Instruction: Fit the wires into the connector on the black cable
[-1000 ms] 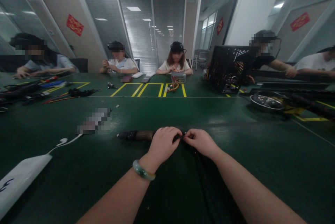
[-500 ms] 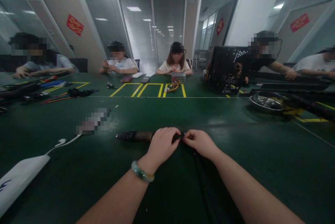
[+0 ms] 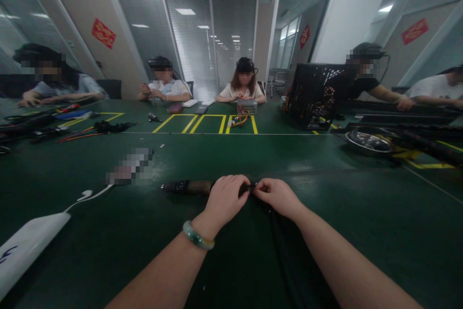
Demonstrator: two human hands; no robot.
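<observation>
A dark electric screwdriver (image 3: pixel 188 187) lies on its side on the green table, its tip pointing left. My left hand (image 3: pixel 227 198), with a green bangle at the wrist, is closed around the rear part of this tool. Close beside it my right hand (image 3: pixel 277 196) pinches at the tool's back end. What sits between its fingertips is small, dark and mostly hidden by the fingers. From below the right hand a black cable (image 3: pixel 277 232) runs down towards me.
To the left lie a white pouch (image 3: pixel 34 241), a white cord and a blurred-out flat object (image 3: pixel 130 167). A metal bowl (image 3: pixel 369 142) and a black computer case (image 3: pixel 314 97) stand on the right. Wires (image 3: pixel 108 128) lie far left; several people sit opposite.
Both hands stay at the screwdriver's rear end with hardly any shift. On the far right, a co-worker's arm has moved slightly.
</observation>
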